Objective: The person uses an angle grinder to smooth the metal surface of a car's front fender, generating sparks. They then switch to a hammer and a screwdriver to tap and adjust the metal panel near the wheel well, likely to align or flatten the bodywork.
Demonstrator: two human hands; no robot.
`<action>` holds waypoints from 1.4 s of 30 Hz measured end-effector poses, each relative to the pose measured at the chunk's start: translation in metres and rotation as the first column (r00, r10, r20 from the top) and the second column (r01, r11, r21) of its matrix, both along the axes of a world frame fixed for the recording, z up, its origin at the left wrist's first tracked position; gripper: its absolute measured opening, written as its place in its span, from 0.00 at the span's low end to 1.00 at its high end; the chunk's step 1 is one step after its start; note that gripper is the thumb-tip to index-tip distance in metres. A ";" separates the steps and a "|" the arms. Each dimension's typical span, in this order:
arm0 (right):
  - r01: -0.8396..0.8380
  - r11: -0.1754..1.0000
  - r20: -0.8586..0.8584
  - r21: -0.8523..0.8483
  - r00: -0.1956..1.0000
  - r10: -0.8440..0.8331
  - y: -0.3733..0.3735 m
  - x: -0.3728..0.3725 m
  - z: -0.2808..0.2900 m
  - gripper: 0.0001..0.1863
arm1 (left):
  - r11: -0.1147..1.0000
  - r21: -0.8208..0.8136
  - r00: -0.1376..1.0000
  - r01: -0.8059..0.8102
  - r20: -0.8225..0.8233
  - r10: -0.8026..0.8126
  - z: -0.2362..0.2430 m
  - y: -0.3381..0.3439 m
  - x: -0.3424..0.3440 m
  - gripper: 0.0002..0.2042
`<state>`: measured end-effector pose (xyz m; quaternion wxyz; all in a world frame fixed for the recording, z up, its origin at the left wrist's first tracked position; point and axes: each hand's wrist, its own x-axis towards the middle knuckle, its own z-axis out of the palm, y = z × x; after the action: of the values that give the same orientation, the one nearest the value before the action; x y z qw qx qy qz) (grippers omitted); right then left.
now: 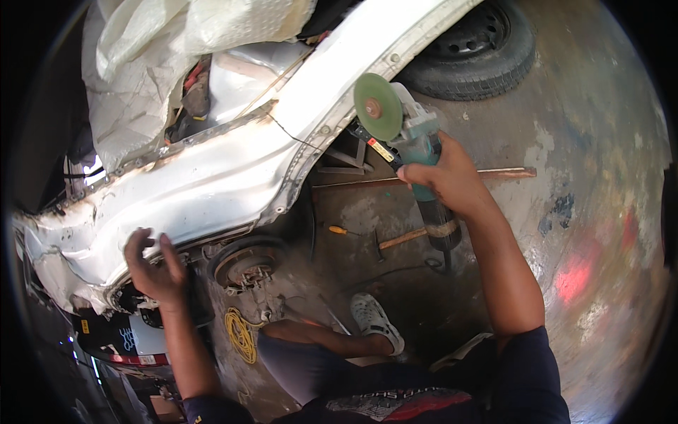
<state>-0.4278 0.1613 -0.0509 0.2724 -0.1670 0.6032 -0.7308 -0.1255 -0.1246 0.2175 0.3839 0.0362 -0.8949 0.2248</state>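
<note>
My right hand is wrapped round the teal and black body of an angle grinder. A green disc faces up at its head, beside the edge of a white car body panel. Whether the disc touches that edge I cannot tell. My left hand is raised near the panel's lower left edge, fingers apart and holding nothing. A dark line or crack runs across the panel from its upper edge.
A wheel with a black tyre lies at the upper right. On the floor are a hammer, an orange-handled screwdriver, a long strip and a yellow coiled cord. A brake drum sits below the panel; plastic sheeting hangs above.
</note>
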 end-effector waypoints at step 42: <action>-0.018 0.848 -0.368 0.529 0.896 0.249 -0.129 0.015 0.147 0.33 | -0.610 0.774 0.886 0.168 -0.390 -0.250 -0.205 0.154 -0.157 0.41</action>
<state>-0.4127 0.0323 0.0956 0.2208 -0.2855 0.8066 -0.4682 -0.2825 0.0294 0.0127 0.1701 0.1306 -0.6066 -0.7655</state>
